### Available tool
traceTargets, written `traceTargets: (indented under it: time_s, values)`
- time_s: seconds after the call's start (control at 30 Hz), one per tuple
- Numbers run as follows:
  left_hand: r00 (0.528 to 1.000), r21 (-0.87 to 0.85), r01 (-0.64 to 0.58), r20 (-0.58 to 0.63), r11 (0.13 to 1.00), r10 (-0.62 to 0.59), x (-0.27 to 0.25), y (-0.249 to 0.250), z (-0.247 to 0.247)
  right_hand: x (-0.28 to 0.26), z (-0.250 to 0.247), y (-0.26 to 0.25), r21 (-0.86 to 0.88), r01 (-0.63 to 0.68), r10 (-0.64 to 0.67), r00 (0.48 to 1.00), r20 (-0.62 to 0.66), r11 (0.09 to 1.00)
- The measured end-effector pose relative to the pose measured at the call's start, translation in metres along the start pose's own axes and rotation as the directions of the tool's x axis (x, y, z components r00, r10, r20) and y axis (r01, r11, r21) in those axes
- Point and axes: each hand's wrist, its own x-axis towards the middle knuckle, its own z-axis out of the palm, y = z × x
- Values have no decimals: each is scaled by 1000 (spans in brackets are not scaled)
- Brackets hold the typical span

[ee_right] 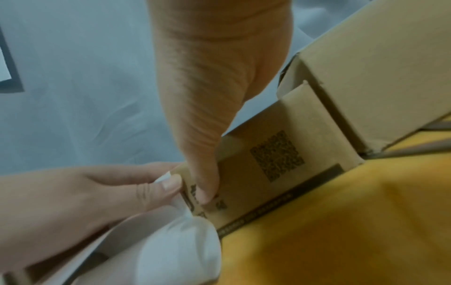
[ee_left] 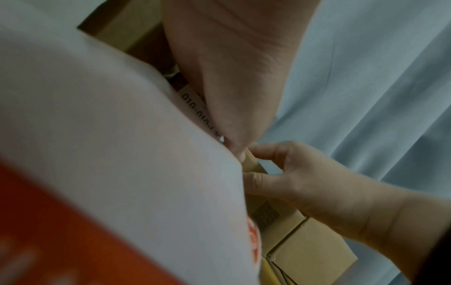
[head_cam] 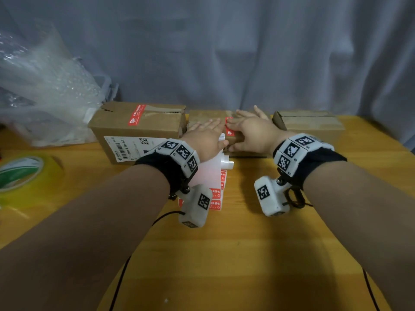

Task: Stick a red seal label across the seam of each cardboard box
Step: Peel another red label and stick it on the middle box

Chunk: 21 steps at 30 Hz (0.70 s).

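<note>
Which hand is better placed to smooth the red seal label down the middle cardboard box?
Right, probably: the right hand already lies on the red seal label; the left hand rests flat beside it.

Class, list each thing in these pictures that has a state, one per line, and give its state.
Left box: closed, red label across its seam.
Middle box: closed, red label being pressed on.
Right box: closed, no red label visible.
Left hand: flat on middle box.
Right hand: pressing label down.
Label sheet: lying on table, partly used.

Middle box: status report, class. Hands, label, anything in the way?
Both hands flat on middle box, pressing red seal label. Left box sealed; right box bare. Label sheet under left wrist.
</note>
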Motion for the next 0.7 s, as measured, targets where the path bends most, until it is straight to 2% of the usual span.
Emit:
traceTargets:
  time_s: [0.17, 0.23, 0.3, 0.4, 0.53, 0.63, 0.7]
  values:
    - [1000, 14, -21, 14, 1000, 21, -2, 0, 0, -21, 10, 0, 125, 108, -70, 960, -270, 986]
    - [1000, 22, -22, 14, 1000, 22, -2, 0, 1, -25, 10, -2, 140, 135, -85, 945, -317, 981]
    - [1000, 22, -25, 18, 999, 25, -3, 0, 0, -25, 8, -1, 109, 118, -85, 960, -268, 987]
    - [999, 23, -32, 26, 999, 31, -3, -1, 0, -17, 7, 2, 15, 46, -44, 995, -90, 999]
    - [999, 29, -28, 30, 999, 27, -3, 0, -1, 0, 5, 5, -48, -24, 28, 996, 85, 999]
    - [999, 33, -26, 22, 999, 25, -3, 0, 0, 7, 7, 7, -47, -71, 77, 988, 132, 996]
    - [1000, 31, -24, 18, 999, 23, -3, 0, 0, 6, 9, 6, -20, -73, 74, 992, 105, 997]
